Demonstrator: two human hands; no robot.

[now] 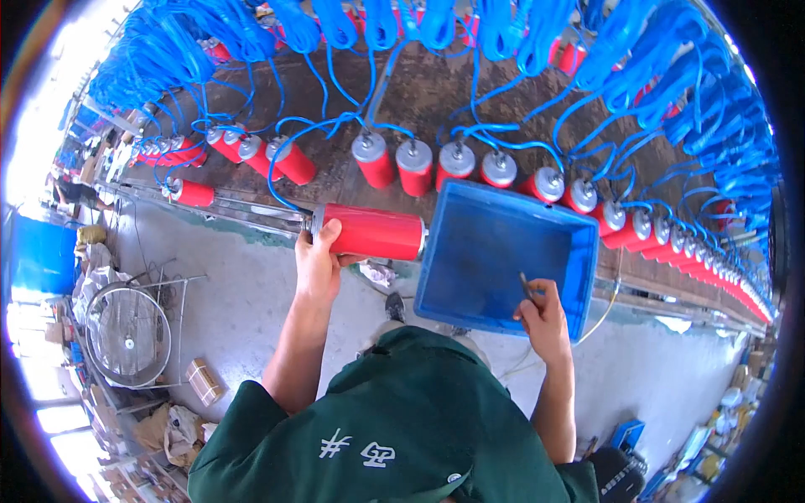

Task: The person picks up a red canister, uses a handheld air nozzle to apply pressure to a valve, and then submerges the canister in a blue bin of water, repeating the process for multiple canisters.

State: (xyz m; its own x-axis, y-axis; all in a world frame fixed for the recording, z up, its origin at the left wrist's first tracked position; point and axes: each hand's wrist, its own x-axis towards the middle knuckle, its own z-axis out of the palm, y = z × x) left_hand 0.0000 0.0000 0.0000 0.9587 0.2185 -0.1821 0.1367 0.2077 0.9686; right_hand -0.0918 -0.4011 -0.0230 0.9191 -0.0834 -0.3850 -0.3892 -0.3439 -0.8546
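My left hand (319, 260) is closed around a red cylinder (373, 232) with metal end caps, its thumb on top. The cylinder lies sideways at the near edge of the workbench, and a blue cable (275, 168) runs from its left end. Close to its right end is a blue plastic tray (429, 289). Over the tray's near right part, my right hand (543, 318) pinches a thin, dark, rod-like piece (526, 283); its exact kind is too small to make out.
Similar red cylinders (415, 168) stand in a long row along the dark workbench (335, 92). Behind them lie bundled blue cables (436, 25). On the floor to the left stands a round fan (128, 334), near a tied brown parcel (204, 381).
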